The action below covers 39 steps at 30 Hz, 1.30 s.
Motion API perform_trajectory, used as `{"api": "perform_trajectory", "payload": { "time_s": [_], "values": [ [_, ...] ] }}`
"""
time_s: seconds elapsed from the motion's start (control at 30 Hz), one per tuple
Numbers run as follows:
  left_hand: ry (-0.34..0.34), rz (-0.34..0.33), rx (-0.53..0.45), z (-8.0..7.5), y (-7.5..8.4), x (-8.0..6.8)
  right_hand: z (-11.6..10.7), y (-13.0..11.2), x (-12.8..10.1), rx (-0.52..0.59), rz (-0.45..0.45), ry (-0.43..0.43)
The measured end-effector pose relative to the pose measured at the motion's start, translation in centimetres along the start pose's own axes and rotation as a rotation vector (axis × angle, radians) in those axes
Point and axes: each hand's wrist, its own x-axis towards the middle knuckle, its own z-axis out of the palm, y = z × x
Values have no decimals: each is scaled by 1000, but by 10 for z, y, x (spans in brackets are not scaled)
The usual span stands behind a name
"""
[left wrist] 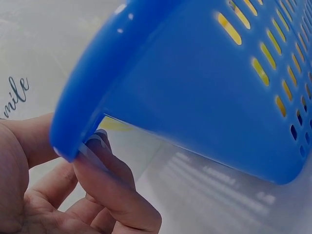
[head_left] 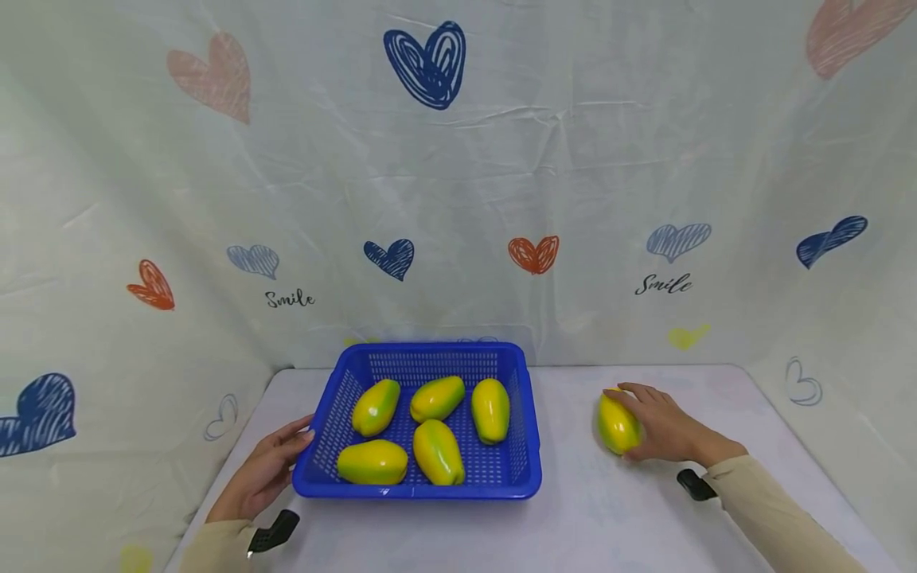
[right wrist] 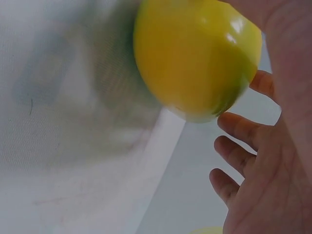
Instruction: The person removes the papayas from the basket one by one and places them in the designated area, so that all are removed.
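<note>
left hand (head_left: 263, 471) fingers relaxed at basket (head_left: 528, 414) rim | right hand (head_left: 662, 426) apparently cupping papaya (head_left: 616, 426)

Probably a staged recording booth: heart-printed cloth backdrop (head_left: 458, 159) draped around a white table (head_left: 587, 517).

You get bright, even, soft-shadowed light in the head view, bowed at its edges, while both wrist views are close, dimmer and blurred.

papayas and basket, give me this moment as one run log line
left hand steadies basket | right hand grips papaya on table
</note>
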Motion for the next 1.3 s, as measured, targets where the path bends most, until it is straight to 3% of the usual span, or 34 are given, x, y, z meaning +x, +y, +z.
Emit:
{"api": "perform_trajectory", "payload": {
  "time_s": [1.07,1.3],
  "values": [
    [16,13,13,2,-2,-1,-9,-3,-3,-9,21,-1],
    [26,2,16,2,0,0,-15,-9,1,-27,-64,47]
  ]
}}
